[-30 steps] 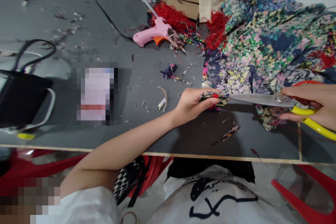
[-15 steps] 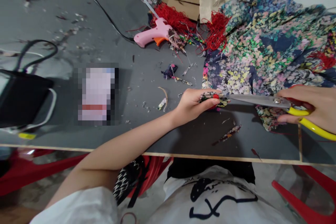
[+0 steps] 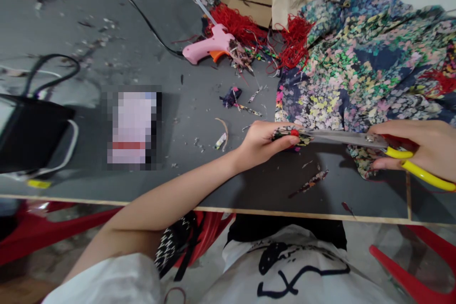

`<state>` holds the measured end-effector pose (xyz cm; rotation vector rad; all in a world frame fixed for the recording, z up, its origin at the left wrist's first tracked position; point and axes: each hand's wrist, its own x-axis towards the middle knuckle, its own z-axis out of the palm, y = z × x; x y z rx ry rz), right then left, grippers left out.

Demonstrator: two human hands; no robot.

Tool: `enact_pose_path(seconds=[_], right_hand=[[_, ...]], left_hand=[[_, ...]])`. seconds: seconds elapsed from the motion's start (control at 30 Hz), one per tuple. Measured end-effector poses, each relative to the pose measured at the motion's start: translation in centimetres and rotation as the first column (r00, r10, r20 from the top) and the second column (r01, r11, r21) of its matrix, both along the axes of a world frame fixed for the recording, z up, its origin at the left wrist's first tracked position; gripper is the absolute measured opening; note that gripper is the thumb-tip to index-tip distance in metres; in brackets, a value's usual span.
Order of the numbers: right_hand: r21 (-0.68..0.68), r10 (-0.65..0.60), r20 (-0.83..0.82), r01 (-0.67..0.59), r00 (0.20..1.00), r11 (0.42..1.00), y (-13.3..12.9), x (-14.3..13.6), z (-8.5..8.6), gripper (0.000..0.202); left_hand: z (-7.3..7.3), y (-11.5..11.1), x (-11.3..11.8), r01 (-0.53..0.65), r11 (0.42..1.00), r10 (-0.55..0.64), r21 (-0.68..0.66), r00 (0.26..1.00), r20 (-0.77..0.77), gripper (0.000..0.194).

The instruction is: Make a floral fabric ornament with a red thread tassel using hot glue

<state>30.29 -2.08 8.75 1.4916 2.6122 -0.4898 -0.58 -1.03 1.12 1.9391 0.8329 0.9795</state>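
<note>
My left hand (image 3: pixel 265 140) is closed on a small bundle of floral fabric (image 3: pixel 304 141), a red bit showing by the thumb. In my right hand (image 3: pixel 423 145) are scissors (image 3: pixel 347 138) with yellow-lined handles, fingers through the loops. Their blades point left and the tips meet the right end of the bundle; whether they touch or cut it I cannot make out. Behind both hands a large floral cloth (image 3: pixel 327 85) lies crumpled over the grey table (image 3: pixel 192 104). One corner of it hangs below the scissors.
A pink glue gun (image 3: pixel 208 45) with a black cord lies near red thread piles (image 3: pixel 238 23) and cardboard (image 3: pixel 254 7). Left of my arm are a blurred-out phone (image 3: pixel 131 126) and a black box (image 3: pixel 33 133). Fabric scraps (image 3: pixel 309 183) are scattered about. The table's front edge runs below my hands.
The scissors and my right hand have shifted slightly left, so the blades reach a little further over the bundle. My left hand holds nearly the same place.
</note>
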Motion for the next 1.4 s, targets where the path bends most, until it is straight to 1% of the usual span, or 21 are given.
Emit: enact_pose_path(seconds=[0.1, 0.2, 0.37, 0.53, 0.7, 0.77, 0.9, 1.07, 1.3, 1.4], right_hand=[[-0.051, 0.017, -0.033, -0.018, 0.999, 0.999, 0.01, 0.43, -0.28, 0.061], [-0.079, 0.025, -0.052, -0.029, 0.998, 0.996, 0.02, 0.64, -0.48, 0.057], [-0.090, 0.002, -0.064, -0.007, 0.998, 0.996, -0.04, 0.62, -0.51, 0.062], [-0.125, -0.030, -0.034, 0.026, 0.999, 0.992, -0.14, 0.68, -0.18, 0.064], [-0.069, -0.016, -0.020, 0.015, 1.000, 0.998, -0.11, 0.72, -0.13, 0.066], [-0.065, -0.017, -0.013, 0.016, 1.000, 0.998, -0.12, 0.73, -0.22, 0.067], [-0.135, -0.032, 0.008, 0.033, 0.999, 0.990, -0.29, 0.77, -0.34, 0.066], [-0.179, -0.046, -0.009, 0.044, 0.999, 0.983, -0.44, 0.90, -0.64, 0.068], [-0.232, -0.066, -0.051, 0.052, 0.997, 0.971, -0.39, 0.80, -0.86, 0.067], [-0.284, -0.068, -0.057, 0.049, 0.996, 0.957, -0.35, 0.68, -0.82, 0.066]], left_hand=[[-0.10, 0.09, 0.06, 0.001, 0.998, -0.003, 0.061, 0.999, 0.033, 0.038], [0.02, 0.16, 0.15, 0.004, 0.995, -0.010, 0.102, 0.999, 0.051, 0.038], [0.29, 0.12, 0.13, 0.019, 0.998, -0.019, 0.057, 1.000, 0.011, 0.042], [0.20, 0.08, 0.02, 0.053, 0.998, -0.054, 0.015, 0.997, 0.061, 0.034], [-0.04, 0.05, 0.06, 0.076, 0.997, -0.075, -0.010, 0.994, 0.084, 0.036], [-0.14, 0.09, 0.14, 0.090, 0.996, -0.090, 0.006, 0.991, 0.100, 0.035], [-0.23, 0.18, 0.29, 0.082, 0.991, -0.096, 0.103, 0.986, 0.139, 0.029], [-0.34, 0.29, 0.38, 0.071, 0.978, -0.101, 0.194, 0.984, 0.148, 0.027], [-0.43, 0.32, 0.38, 0.073, 0.976, -0.110, 0.205, 0.979, 0.172, 0.024], [-0.40, 0.29, 0.29, 0.085, 0.979, -0.112, 0.184, 0.983, 0.145, 0.028]])
